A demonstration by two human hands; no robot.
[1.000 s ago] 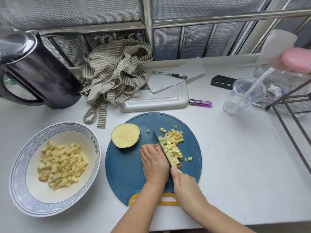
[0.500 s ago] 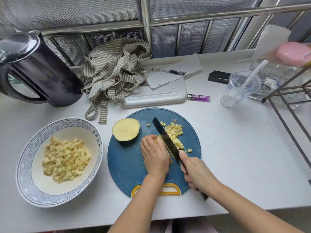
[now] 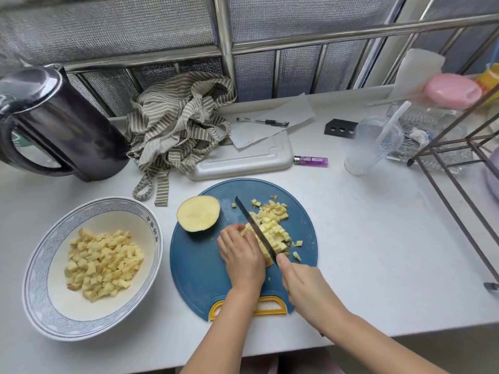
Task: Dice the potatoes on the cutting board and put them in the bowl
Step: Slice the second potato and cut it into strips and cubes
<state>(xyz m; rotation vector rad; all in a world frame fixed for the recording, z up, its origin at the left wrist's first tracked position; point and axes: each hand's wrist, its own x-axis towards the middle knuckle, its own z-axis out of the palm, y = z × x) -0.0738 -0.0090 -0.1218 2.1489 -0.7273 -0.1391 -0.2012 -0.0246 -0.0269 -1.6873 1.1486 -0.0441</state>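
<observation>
A round blue cutting board [image 3: 199, 271] lies on the white counter. On it sits a potato half [image 3: 198, 213], cut face up, and a heap of diced potato [image 3: 272, 220]. My left hand [image 3: 241, 255] presses down on a block of potato strips. My right hand [image 3: 305, 287] grips the handle of a dark knife [image 3: 255, 229], whose blade stands down in the strips right beside my left fingers. To the left stands a white bowl [image 3: 40, 279] with a blue patterned rim, holding several potato cubes [image 3: 104, 261].
A black kettle [image 3: 59, 125] stands at the back left, a striped cloth [image 3: 178, 125] and a grey tray [image 3: 243, 160] behind the board. A purple lighter [image 3: 310, 160], plastic cup [image 3: 372, 147] and metal rack [image 3: 459, 157] are at the right.
The knife was lifted half a second ago and has come back down into the potato strips. My left hand has stayed on the strips.
</observation>
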